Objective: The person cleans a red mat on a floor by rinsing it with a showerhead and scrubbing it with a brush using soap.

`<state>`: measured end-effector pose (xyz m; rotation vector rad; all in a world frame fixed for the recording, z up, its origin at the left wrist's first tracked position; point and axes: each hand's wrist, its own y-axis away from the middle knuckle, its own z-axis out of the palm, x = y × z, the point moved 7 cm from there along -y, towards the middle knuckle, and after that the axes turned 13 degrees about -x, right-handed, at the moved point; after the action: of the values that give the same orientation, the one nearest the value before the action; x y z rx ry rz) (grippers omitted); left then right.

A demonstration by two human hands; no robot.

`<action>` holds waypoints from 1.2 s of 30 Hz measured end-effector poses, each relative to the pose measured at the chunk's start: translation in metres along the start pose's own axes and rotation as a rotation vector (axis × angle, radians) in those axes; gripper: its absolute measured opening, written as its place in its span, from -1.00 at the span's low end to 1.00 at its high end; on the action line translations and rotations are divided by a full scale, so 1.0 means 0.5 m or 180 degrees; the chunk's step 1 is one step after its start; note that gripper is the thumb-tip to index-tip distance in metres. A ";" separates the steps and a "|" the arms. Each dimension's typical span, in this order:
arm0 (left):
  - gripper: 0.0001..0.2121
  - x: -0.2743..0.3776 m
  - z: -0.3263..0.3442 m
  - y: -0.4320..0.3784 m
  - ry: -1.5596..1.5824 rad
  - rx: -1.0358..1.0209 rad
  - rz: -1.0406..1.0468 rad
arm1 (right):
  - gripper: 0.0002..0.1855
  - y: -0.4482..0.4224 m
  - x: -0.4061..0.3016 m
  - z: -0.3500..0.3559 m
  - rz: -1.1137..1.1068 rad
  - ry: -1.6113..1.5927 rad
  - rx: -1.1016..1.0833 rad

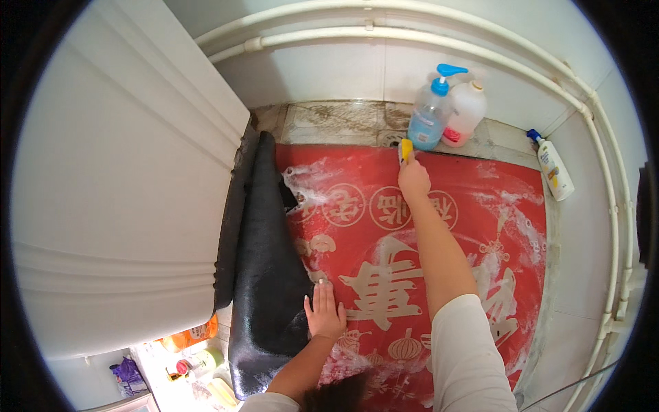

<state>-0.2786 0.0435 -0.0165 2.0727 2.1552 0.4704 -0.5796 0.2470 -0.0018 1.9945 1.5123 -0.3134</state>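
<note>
A red doormat (360, 170) with pale characters and patches of white suds lies on the tiled floor. Its left part is folded over, showing the black backing (267, 257). My right hand (414, 179) is closed around a yellow scrubbing brush (406, 149) at the mat's far edge, beside a pump bottle of blue liquid (425, 121). Nearer to me, my left hand (326, 314) rests flat on the mat by the edge of the folded part, fingers apart and holding nothing.
Behind the pump bottle stands a translucent bottle with pink liquid (466, 110). A white spray bottle (555, 167) is by the right wall, below pipes (610, 206). A large white fixture (134, 195) fills the left. Several bottles, one orange (190, 335), lie at lower left.
</note>
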 end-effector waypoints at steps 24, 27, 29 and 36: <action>-0.46 0.010 0.026 -0.012 -0.0003 -0.0102 0.0090 | -0.61 0.130 0.498 -0.248 0.0727 0.0342 0.1085; -0.45 0.000 0.025 -0.005 -0.0180 -0.0066 -0.0021 | -0.69 0.135 0.351 -0.164 0.0891 0.0719 0.0996; -0.44 0.006 0.020 -0.006 -0.0111 -0.0026 -0.0008 | -0.74 0.156 0.183 -0.019 0.0140 0.0826 0.0577; -0.45 -0.004 0.026 -0.007 -0.0060 -0.0082 0.0057 | -0.73 0.298 0.001 0.151 -0.0732 0.0566 -0.1200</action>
<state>-0.2778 0.0435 -0.0301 2.0761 2.1108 0.4760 -0.4276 0.1784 -0.0132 1.5895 1.7668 0.0596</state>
